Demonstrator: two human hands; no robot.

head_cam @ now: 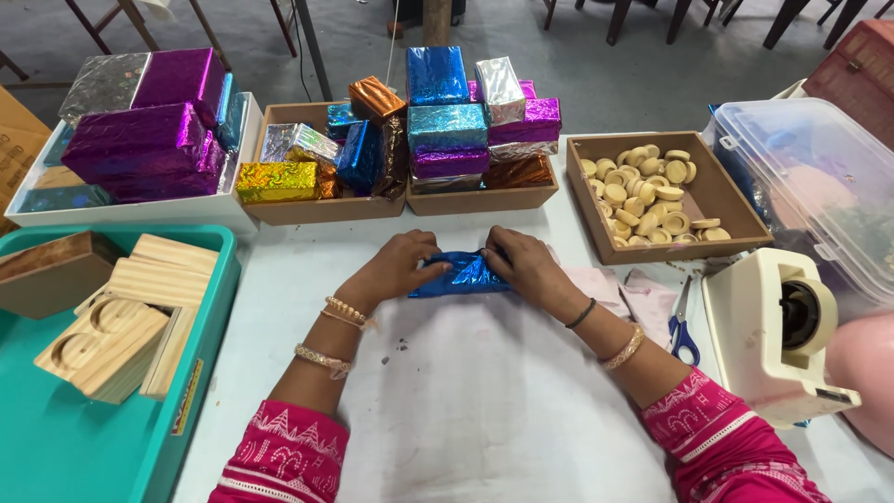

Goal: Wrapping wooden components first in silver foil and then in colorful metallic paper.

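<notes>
Blue foil-wrapped block (463, 276) on white table (484, 410); left hand (402, 265) and right hand (527, 265), both hands clamped on its ends.

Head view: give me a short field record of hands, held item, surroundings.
left hand: pressing the left end of the blue foil-wrapped block
right hand: pressing its right end
surface: white table
behind hands: wooden trays of foil-wrapped boxes, in purple, blue, gold and silver
right rear: wooden tray of small round wooden pieces
right: scissors, blue handles; tape dispenser; clear plastic bin
left: teal tray with bare wooden blocks
</notes>
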